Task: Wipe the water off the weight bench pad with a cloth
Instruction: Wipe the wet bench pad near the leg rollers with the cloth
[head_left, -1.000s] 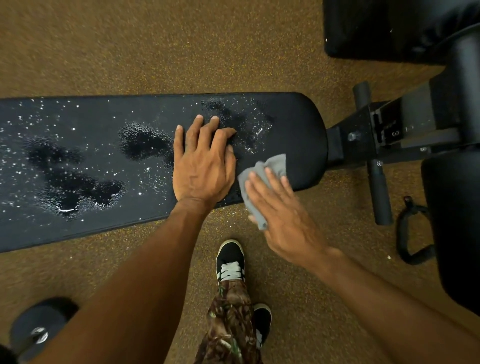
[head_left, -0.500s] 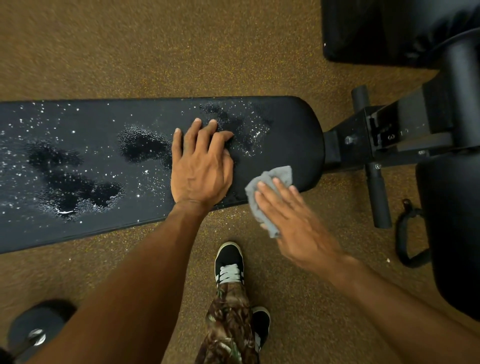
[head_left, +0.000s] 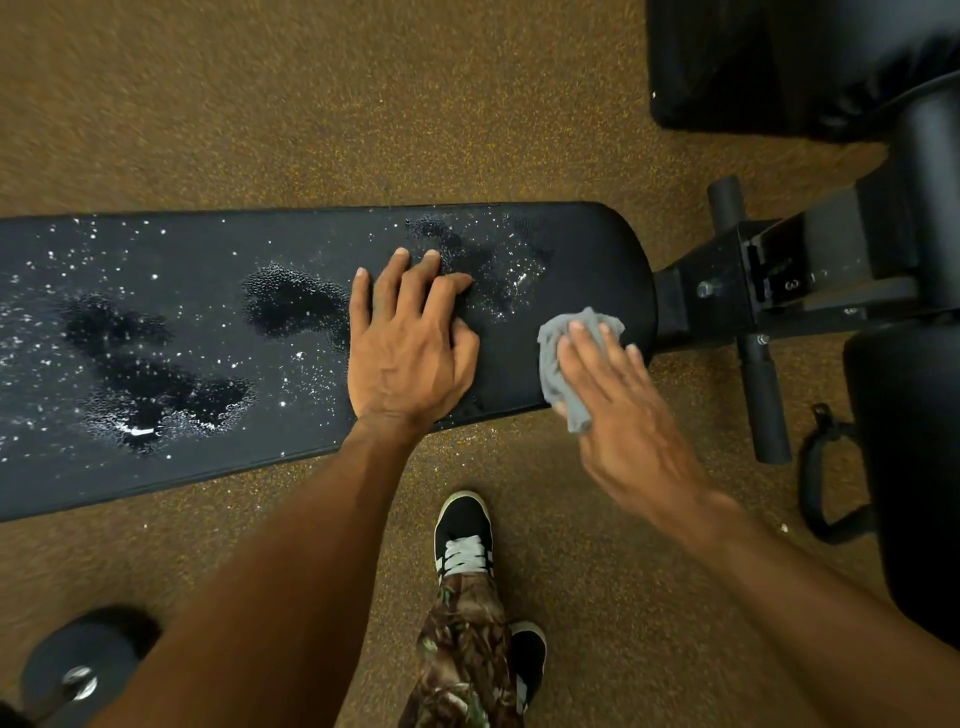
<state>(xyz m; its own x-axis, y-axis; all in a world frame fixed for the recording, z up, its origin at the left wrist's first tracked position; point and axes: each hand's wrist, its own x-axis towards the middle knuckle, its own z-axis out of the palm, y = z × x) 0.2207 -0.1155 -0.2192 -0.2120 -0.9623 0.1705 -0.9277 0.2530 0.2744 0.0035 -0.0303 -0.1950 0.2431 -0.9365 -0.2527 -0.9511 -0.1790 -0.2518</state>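
The black weight bench pad (head_left: 208, 467) runs from the left edge to right of centre. Water lies on it in dark puddles (head_left: 156, 384) and scattered droplets, with another wet patch (head_left: 498, 270) near its right end. My left hand (head_left: 410, 343) rests flat on the pad, fingers straight, between two wet patches. My right hand (head_left: 618, 410) presses a crumpled grey cloth (head_left: 558, 364) onto the pad's near right corner with straight fingers; part of the cloth hangs over the edge.
The bench's black metal frame (head_left: 727, 291) with a foam roller bar (head_left: 763, 400) extends right. Black padded equipment (head_left: 909, 467) fills the right side and top right. A dumbbell (head_left: 78, 675) sits at bottom left. My shoe (head_left: 465, 535) stands on brown speckled floor.
My right hand has moved the cloth up and rightward from below the pad's edge onto its right end. My left hand has stayed in place.
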